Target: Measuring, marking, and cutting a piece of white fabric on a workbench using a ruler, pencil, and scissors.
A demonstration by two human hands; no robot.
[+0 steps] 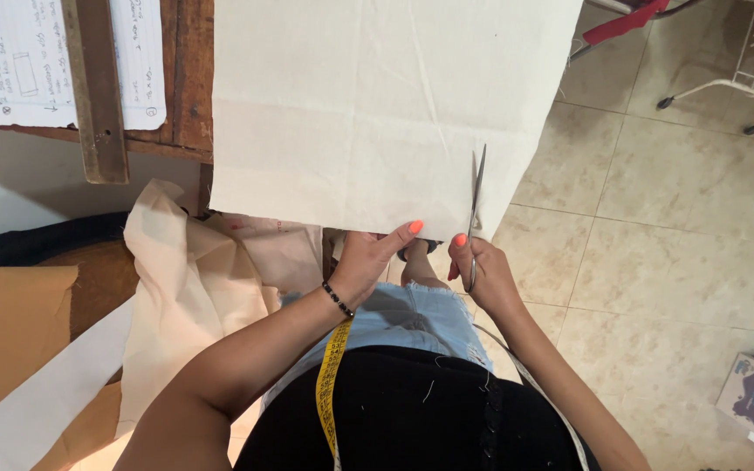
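Cutting cream fabric [351, 113]: right hand [482, 279] grips scissors [476, 201], left hand [368, 257] pinches edge.

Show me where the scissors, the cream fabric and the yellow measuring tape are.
scissors [476, 187]: head view, on the blades.
cream fabric [351, 113]: head view, on the middle of the sheet.
yellow measuring tape [332, 375]: head view, on the strip hanging down the black top.

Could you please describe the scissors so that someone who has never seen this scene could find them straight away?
Start at the large cream fabric sheet hanging off the wooden table. At its lower right edge, the right hand holds the scissors. They are the only thin metal thing there, blades pointing up into the cloth.
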